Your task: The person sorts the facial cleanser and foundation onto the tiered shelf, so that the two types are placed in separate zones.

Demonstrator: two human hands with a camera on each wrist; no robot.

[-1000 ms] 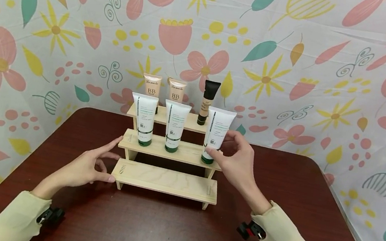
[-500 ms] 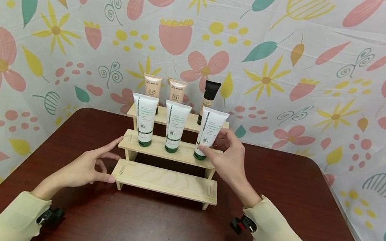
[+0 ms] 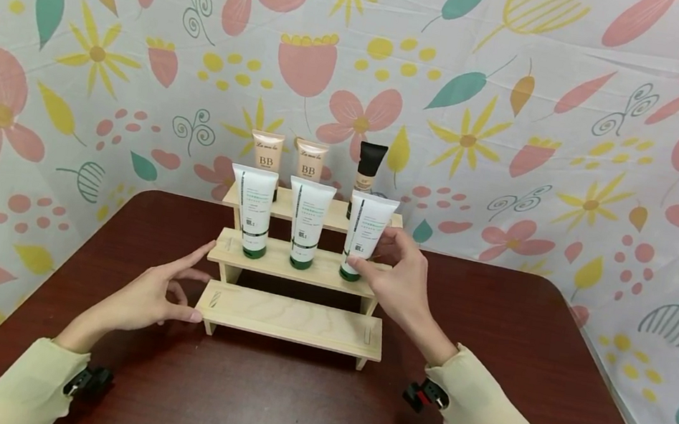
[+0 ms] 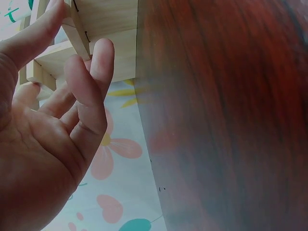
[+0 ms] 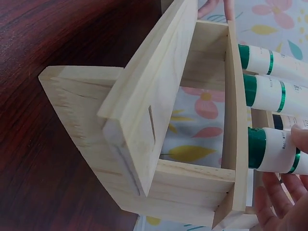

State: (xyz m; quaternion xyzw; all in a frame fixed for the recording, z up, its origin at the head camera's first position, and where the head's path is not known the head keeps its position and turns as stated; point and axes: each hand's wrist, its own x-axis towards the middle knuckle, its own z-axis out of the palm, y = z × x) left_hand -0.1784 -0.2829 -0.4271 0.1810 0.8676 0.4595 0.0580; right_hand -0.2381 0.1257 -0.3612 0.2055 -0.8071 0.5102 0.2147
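Observation:
My right hand point(image 3: 406, 279) pinches a white squeeze tube point(image 3: 370, 225) with a green cap between thumb and fingers. That tube stands cap-down at the right of the middle shelf of a three-step wooden display stand point(image 3: 292, 315). In the right wrist view, its green cap point(image 5: 256, 147) meets the shelf edge. Two matching tubes, a left one point(image 3: 252, 210) and a middle one point(image 3: 310, 219), stand on the same shelf. At the stand's left end, my left hand point(image 3: 141, 296) touches the shelf ends with extended index finger and thumb; its other fingers bend loosely.
On the top shelf stand two beige BB tubes, one left point(image 3: 266, 149) and one beside it point(image 3: 311, 157), plus a black-ended tube point(image 3: 371, 161) partly hidden by the held one. The stand sits on a dark red-brown table point(image 3: 260, 404) before a flower-patterned cloth point(image 3: 464, 63).
My right hand has moved the white tube left along the middle shelf, mostly in the first half second, so it overlaps the black-ended tube behind. My left hand has stayed in place.

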